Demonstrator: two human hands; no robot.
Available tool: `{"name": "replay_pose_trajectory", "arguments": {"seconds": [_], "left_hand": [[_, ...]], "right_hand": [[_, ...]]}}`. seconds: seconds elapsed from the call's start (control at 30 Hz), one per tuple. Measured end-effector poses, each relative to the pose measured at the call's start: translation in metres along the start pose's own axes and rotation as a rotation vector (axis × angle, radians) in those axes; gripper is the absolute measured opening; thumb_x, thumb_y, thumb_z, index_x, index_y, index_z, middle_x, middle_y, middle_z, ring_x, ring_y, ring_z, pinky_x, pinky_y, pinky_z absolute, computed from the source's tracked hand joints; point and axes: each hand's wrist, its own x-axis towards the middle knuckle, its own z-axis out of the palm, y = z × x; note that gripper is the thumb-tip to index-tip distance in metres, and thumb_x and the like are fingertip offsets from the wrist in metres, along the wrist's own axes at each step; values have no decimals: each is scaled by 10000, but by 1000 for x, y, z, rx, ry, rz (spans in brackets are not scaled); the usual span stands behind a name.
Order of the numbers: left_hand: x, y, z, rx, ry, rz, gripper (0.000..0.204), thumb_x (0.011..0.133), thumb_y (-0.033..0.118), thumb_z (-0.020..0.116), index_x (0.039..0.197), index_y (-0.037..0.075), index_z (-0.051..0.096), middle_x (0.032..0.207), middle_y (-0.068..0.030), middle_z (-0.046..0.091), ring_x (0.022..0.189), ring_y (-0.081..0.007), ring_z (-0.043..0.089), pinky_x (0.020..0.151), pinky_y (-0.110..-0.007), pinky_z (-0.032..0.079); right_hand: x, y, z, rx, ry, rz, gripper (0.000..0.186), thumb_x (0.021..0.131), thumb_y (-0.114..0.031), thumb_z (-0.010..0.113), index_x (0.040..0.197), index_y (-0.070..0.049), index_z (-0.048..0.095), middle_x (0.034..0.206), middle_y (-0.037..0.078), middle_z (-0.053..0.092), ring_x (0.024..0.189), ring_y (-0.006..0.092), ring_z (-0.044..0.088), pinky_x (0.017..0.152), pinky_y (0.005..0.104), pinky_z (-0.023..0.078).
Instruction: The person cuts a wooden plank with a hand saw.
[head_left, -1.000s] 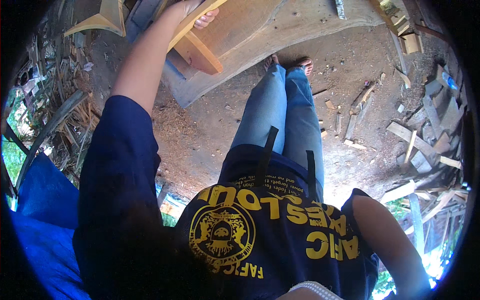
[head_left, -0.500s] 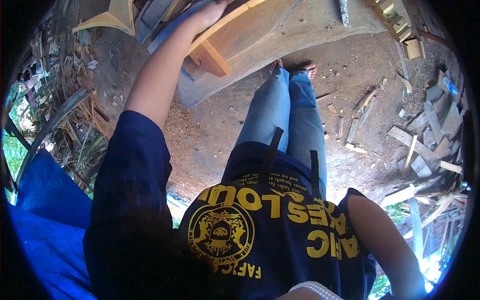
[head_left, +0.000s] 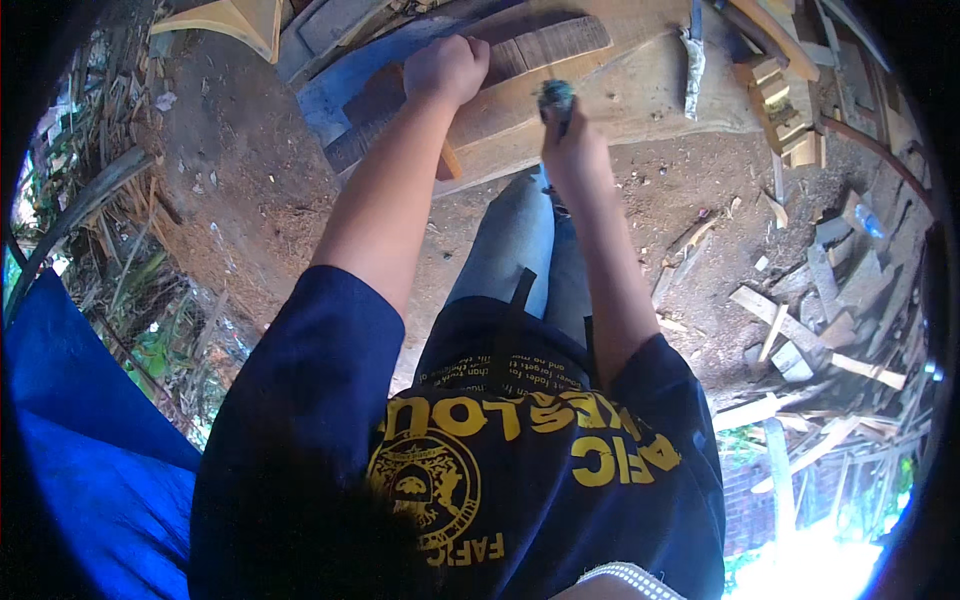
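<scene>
a person in a dark blue printed shirt and jeans stands over a rough wooden workbench set on bare earth, both arms stretched forward. the left hand is balled into a fist pressed on a dark wooden board that lies flat across the bench's pale top, its far end running toward the upper edge of the frame; whether the fingers curl over the board's edge or simply bear down on it cannot be told from this angle. the right hand is clenched around a small tool with a teal-green head, held upright just beside the board and above the bench's near edge; what kind of tool it is stays unclear. the board looks stiff, rough-grained and fairly weighty, unlikely to flex or slip under a palm, and seems best steadied near its near end, where the fist now sits, or gripped along its long edges. the tool appears light and rigid, sized to be carried in one closed hand by its shaft. offcuts of timber litter the ground to the right, a blue tarpaulin lies at lower left, and dry stalks edge the dirt.
</scene>
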Motion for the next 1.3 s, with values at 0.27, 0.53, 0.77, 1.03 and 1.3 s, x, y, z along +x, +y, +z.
{"name": "replay_pose_trajectory", "arguments": {"seconds": [0.27, 0.53, 0.77, 1.03, 1.3], "left_hand": [[2, -3, 1, -45, -85, -63, 493, 889, 380, 364, 830, 35, 711, 862, -200, 681, 844, -361, 666, 787, -467, 527], [5, -3, 2, -81, -101, -22, 441, 877, 383, 400, 828, 83, 719, 842, -148, 697, 786, -332, 680, 729, -442, 544], [7, -7, -1, -67, -194, -60, 428, 882, 390, 406, 838, 100, 718, 813, -127, 698, 764, -311, 683, 711, -440, 550], [8, -9, 2, -85, -156, -15, 442, 892, 379, 393, 803, 88, 713, 808, -131, 696, 753, -309, 682, 704, -439, 550], [4, -2, 2, -144, -119, 13, 450, 902, 373, 386, 826, 64, 704, 817, -171, 685, 754, -360, 671, 734, -475, 543]], "right_hand": [[-27, 19, 29, -119, -152, 190, 368, 937, -289, 484, 1157, 5, 511, 792, 313, 628, 759, 474, 629, 656, 544, 514], [28, 11, 28, 55, -198, 28, 370, 929, -271, 482, 1133, 33, 542, 870, 320, 625, 852, 486, 610, 730, 529, 501], [-25, 18, 23, 78, -132, 8, 341, 945, -239, 463, 1138, 29, 548, 902, 296, 640, 900, 448, 628, 760, 494, 508], [-11, 18, 12, 25, -275, 93, 352, 943, -246, 484, 1188, -2, 553, 950, 280, 648, 927, 431, 631, 751, 489, 505], [37, 1, 18, -18, -275, 97, 383, 930, -215, 479, 1257, -17, 498, 951, 298, 638, 929, 449, 624, 770, 488, 521]]}}
